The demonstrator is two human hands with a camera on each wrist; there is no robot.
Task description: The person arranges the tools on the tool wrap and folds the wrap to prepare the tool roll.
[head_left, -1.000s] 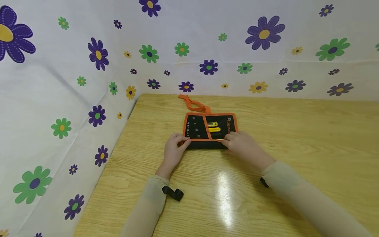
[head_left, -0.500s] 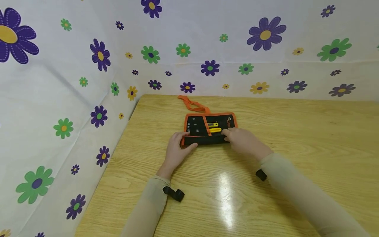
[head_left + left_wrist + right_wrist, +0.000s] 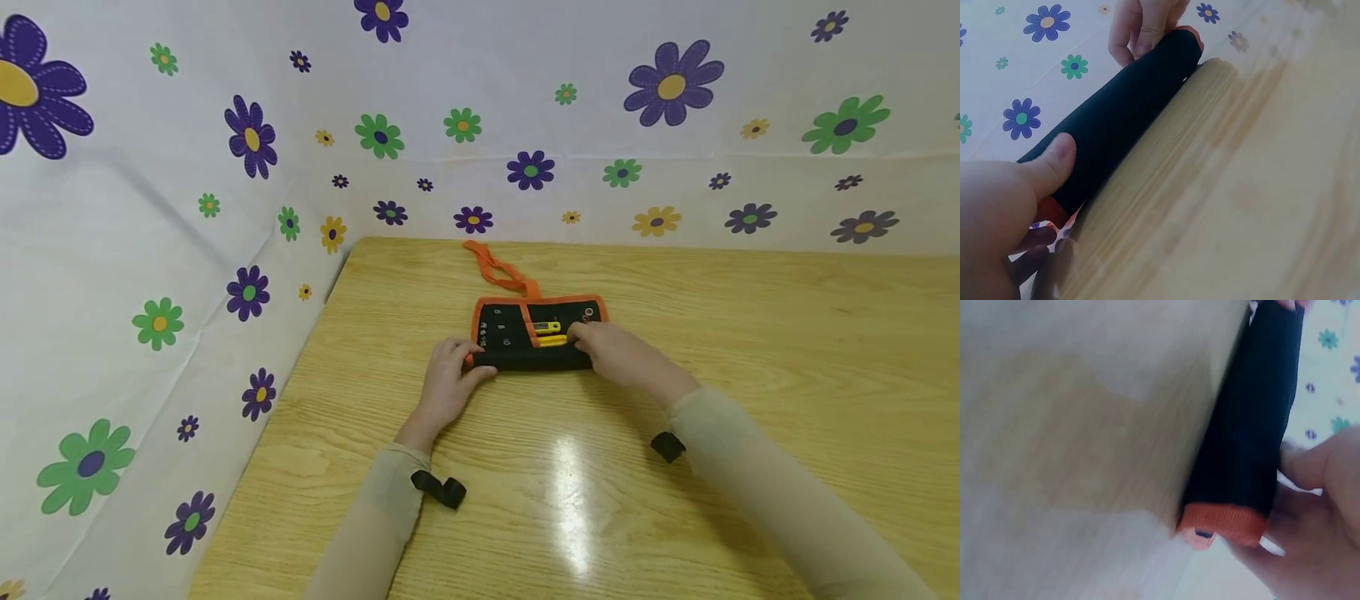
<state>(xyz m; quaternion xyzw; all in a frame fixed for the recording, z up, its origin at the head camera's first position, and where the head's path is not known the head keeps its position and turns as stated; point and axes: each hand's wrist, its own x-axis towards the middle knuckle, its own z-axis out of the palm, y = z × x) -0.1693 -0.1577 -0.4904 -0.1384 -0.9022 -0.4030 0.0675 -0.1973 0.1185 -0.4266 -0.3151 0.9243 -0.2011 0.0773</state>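
Observation:
A black fabric tool roll [image 3: 491,323] with orange trim lies on the table, its near part rolled into a thick band. In the head view, two yellow tools [image 3: 547,327] show in its pockets. My left hand [image 3: 446,382] grips the band's left end; in the left wrist view the thumb [image 3: 1054,164] presses its near face. At the other end, my right hand [image 3: 618,354] holds the band, its fingertips over the top beside the lower yellow tool. In the right wrist view, thumb and fingers [image 3: 1300,465] lie along the far side of the band.
An orange strap [image 3: 498,271] trails from the tool roll's far edge toward the back of the wooden table [image 3: 750,350]. Flower-printed white cloth [image 3: 570,125] hangs behind the table and along its left side. Black bands [image 3: 442,490] sit on both wrists.
The near edge has been turned over into a thicker band, hiding the orange border there. The tool roll has shifted slightly right and nearer. My left thumb has moved down onto the near face.

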